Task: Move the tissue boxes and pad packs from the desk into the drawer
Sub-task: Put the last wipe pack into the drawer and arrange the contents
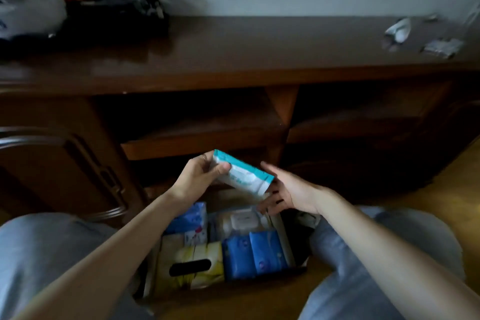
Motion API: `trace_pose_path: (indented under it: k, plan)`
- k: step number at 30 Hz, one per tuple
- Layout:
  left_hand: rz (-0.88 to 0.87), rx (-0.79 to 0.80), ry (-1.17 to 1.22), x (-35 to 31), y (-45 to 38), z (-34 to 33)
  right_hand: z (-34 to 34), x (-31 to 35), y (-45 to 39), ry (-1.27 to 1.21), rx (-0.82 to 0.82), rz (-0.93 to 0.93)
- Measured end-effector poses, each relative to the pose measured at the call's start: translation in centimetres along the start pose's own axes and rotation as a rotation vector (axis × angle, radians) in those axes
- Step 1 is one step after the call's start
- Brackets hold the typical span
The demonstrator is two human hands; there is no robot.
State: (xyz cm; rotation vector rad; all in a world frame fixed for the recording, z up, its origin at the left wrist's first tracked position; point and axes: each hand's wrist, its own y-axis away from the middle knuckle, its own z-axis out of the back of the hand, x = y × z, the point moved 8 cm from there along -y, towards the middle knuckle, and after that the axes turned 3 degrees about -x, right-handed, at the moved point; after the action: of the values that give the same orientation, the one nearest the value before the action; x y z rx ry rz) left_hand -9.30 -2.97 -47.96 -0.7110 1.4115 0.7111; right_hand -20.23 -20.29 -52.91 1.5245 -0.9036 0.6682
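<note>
My left hand (200, 176) grips a white pad pack with a teal edge (244, 176), held tilted above the open drawer (287, 239). My right hand (283, 193) is spread open just right of the pack, its fingers under the pack's lower end; whether they touch it I cannot tell. Inside the drawer lie a yellow tissue box (192, 265) with a dark slot, two blue pad packs (254, 253), a blue and white pack (191, 221) and a white wipes pack (242, 221).
The dark wooden desk (259, 41) stretches across the view. A white bag and black clutter (85, 5) sit at its back left, small wrappers (420, 39) at its right. A cabinet door (78, 163) stands to the left. My knees flank the drawer.
</note>
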Motion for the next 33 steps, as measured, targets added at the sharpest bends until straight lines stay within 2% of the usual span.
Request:
trace_pose_path:
  k: [2, 4, 6, 10, 12, 14, 18, 22, 25, 30, 31, 33]
  plan:
    - [0.089, 0.043, 0.050, 2.9, 1.1, -0.2, -1.2, -3.6, -1.6, -0.055, 0.100, -0.037]
    - [0.131, 0.049, 0.019, 5.7, 1.7, 0.1, -1.7, -5.7, -3.1, -0.113, 0.104, 0.006]
    - [0.183, 0.024, -0.004, 8.2, 2.2, 0.6, -1.3, -6.9, -4.4, -0.087, 0.013, 0.092]
    - [0.505, -0.042, 0.366, 13.9, 4.3, 1.5, 0.4, -8.3, -5.6, 0.076, -0.203, 0.278]
    - [0.563, -0.061, 0.317, 16.2, 5.4, 1.9, 0.3, -8.8, -6.0, 0.145, -0.233, 0.317]
    - [0.544, -0.132, 0.152, 17.9, 6.0, 2.6, -0.3, -9.2, -6.7, 0.174, -0.223, 0.331]
    - [0.589, -0.317, 0.176, 20.3, 6.8, 3.3, -1.0, -12.3, -8.1, 0.009, -0.191, 0.115]
    - [0.500, -0.222, -0.198, 20.0, 6.1, 2.8, -0.3, -12.1, -8.8, 0.212, -0.267, 0.229]
    - [0.423, -0.264, -0.187, 19.5, 5.1, 3.2, 0.5, -11.2, -9.4, 0.230, -0.318, 0.257]
    - [0.387, -0.275, -0.133, 19.7, 4.5, 3.4, 0.1, -13.3, -9.9, -0.323, -0.143, 0.074]
    - [0.391, -0.270, -0.132, 19.9, 4.4, 3.4, 0.4, -13.6, -10.0, -0.355, -0.147, 0.057]
    - [0.396, -0.235, -0.188, 20.1, 4.4, 3.2, 1.4, -13.8, -10.3, -0.270, -0.244, 0.064]
